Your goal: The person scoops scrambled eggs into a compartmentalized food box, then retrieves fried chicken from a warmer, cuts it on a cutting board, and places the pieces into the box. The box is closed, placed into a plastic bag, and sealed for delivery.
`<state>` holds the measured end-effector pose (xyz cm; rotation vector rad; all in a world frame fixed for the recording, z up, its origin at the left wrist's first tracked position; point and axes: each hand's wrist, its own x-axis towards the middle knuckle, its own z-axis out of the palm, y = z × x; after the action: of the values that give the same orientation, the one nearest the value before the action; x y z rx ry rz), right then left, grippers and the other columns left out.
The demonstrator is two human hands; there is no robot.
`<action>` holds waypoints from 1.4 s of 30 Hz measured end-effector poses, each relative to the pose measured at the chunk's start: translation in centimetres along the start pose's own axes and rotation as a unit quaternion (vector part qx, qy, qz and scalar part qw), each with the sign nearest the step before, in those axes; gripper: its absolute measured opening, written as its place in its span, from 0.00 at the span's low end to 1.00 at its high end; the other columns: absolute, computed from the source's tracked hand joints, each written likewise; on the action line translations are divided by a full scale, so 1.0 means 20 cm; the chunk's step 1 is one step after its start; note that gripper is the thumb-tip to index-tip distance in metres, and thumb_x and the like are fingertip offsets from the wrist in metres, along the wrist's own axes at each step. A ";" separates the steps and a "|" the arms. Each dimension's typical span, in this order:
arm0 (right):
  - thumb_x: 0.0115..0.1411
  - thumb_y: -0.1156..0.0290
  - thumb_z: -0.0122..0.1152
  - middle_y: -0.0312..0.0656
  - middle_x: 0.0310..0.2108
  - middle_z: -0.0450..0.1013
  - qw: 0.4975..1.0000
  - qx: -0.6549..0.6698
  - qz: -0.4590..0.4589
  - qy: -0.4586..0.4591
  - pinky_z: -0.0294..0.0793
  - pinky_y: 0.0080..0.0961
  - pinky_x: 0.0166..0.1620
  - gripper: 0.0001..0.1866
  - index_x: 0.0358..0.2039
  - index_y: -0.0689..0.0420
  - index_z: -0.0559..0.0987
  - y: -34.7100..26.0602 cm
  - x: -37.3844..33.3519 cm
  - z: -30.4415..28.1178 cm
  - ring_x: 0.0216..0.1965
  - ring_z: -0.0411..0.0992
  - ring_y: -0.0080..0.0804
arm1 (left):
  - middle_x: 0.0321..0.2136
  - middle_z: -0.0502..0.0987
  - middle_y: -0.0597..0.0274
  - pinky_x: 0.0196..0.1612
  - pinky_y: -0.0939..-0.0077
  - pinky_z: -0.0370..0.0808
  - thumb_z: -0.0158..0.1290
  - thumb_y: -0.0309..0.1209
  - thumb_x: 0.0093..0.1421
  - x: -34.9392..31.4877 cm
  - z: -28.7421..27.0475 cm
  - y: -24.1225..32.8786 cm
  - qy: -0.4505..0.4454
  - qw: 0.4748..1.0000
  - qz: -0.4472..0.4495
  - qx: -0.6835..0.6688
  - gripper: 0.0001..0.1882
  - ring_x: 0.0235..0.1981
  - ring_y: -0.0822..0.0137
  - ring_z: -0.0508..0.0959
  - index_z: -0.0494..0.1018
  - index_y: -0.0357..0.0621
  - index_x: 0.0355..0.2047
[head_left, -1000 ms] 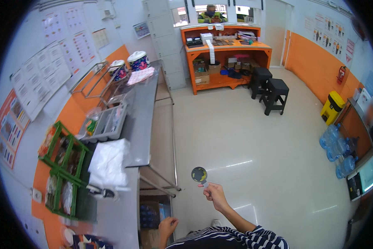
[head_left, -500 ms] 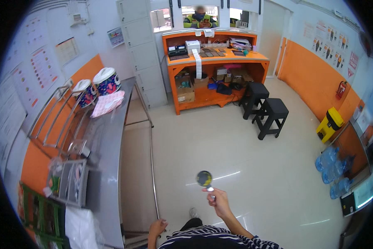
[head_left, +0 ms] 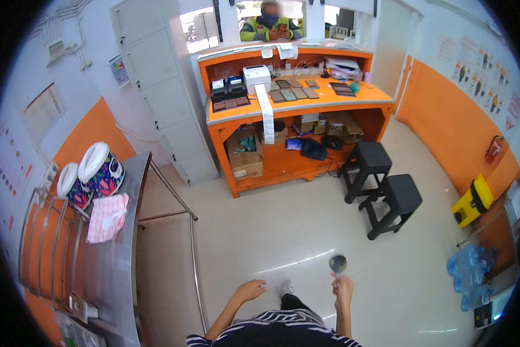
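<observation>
My right hand (head_left: 343, 287) is closed round the short handle of a round-headed tool (head_left: 338, 264), held out over the floor. Its head is dark with a paler rim and some yellowish colour; whether it is a scoop or something else I cannot tell. My left hand (head_left: 249, 290) hangs in the air ahead of my body, fingers loosely stretched out and nothing in them. One of my shoes (head_left: 287, 287) shows on the tiles between the hands.
An orange counter (head_left: 237, 188) stands ahead with a label printer (head_left: 256, 78) and several phones (head_left: 294, 93). Two black stools (head_left: 401, 194) are at its right. Left is a steel table (head_left: 118, 266) with patterned canisters (head_left: 102, 170) and a pink cloth (head_left: 108, 218). Water bottles (head_left: 471, 269) stand right.
I have come nearer the counter, which looks larger. My right hand with the round-headed tool has swung right and lower. My left hand has risen and moved forward.
</observation>
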<state>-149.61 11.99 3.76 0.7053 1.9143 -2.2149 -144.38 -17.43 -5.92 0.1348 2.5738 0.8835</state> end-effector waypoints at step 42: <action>0.52 0.67 0.45 0.28 0.11 0.53 0.942 0.091 -0.162 -0.281 0.43 0.14 0.16 0.15 0.31 0.66 0.72 -1.76 3.45 3.01 0.12 0.49 0.14 | 0.53 0.57 0.55 0.55 0.55 0.44 0.35 0.45 0.60 2.98 -2.93 -1.24 0.671 0.592 -0.444 0.056 0.25 0.56 0.53 0.51 0.55 0.42 0.52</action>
<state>-240.02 -25.42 11.31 -0.2454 1.6277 -2.4399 -221.76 -57.23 -0.09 -2.4209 3.0108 0.3162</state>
